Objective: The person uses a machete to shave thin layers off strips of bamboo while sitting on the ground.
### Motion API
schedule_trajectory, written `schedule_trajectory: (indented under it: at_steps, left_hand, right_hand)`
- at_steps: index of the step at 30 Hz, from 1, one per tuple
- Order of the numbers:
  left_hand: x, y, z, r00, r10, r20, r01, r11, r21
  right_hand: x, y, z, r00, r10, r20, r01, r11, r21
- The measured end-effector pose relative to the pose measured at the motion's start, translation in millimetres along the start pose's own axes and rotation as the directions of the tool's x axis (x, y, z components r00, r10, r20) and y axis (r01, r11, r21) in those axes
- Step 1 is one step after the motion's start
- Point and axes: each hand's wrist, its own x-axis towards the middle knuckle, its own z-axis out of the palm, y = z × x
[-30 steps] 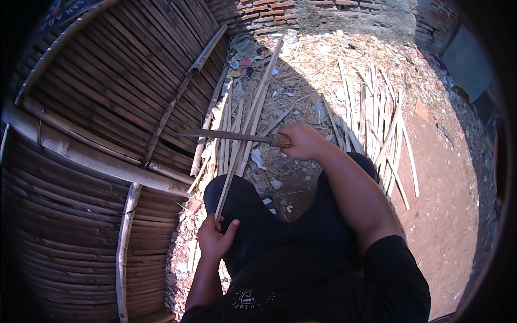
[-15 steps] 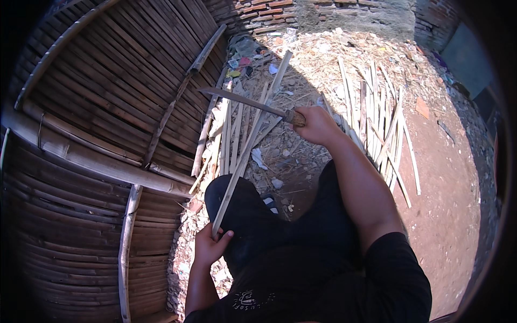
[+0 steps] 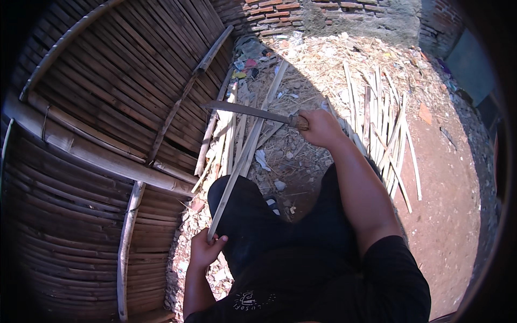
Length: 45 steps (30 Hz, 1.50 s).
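Note:
My left hand (image 3: 206, 249) is closed round the near end of a long pale bamboo strip (image 3: 231, 183), which slants up and away across my left thigh. In my right hand (image 3: 322, 128) is the wooden handle of a machete (image 3: 247, 111). Its long dark blade points left and lies across the far part of the strip; whether it touches the strip I cannot tell. Beneath and beside the strip, several more bamboo strips (image 3: 231, 137) lie on the ground near the wall.
A bamboo-slat wall (image 3: 107, 81) with a thick bamboo rail (image 3: 81, 148) stands close on my left. To the right lies a pile of split strips (image 3: 385, 118). Rubble, straw and litter cover the ground up to a brick wall (image 3: 344, 19) at the back.
The machete blade has come down slightly and turned, showing more of its flat side. My left hand and the strip's near end have shifted slightly left and nearer to me.

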Motion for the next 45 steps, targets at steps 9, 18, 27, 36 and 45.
schedule_trajectory:
  at_steps: [9, 18, 27, 36, 45]
  left_hand:
    - [12, 8, 21, 0.995, 0.099, 0.018, -0.099, 0.995, 0.025]
    - [-9, 14, 9, 0.998, 0.05, 0.044, -0.054, 0.995, 0.089]
    - [-2, 9, 14, 0.993, 0.104, 0.056, -0.107, 0.993, 0.053]
    - [-16, -36, -10, 0.998, 0.026, 0.056, -0.018, 0.992, -0.127]
    - [43, -19, -20, 0.967, 0.203, -0.153, -0.19, 0.977, 0.092]
  right_hand:
    - [-11, -25, 25, 0.945, -0.277, 0.175, 0.285, 0.958, -0.021]
    - [2, -1, 18, 0.988, -0.069, 0.138, 0.065, 0.997, 0.036]
    - [-9, -17, 27, 0.961, -0.217, 0.171, 0.225, 0.974, -0.029]
    - [1, 0, 19, 0.985, -0.169, -0.038, 0.165, 0.983, -0.075]
    - [2, 12, -13, 0.917, 0.32, -0.237, -0.252, 0.927, 0.277]
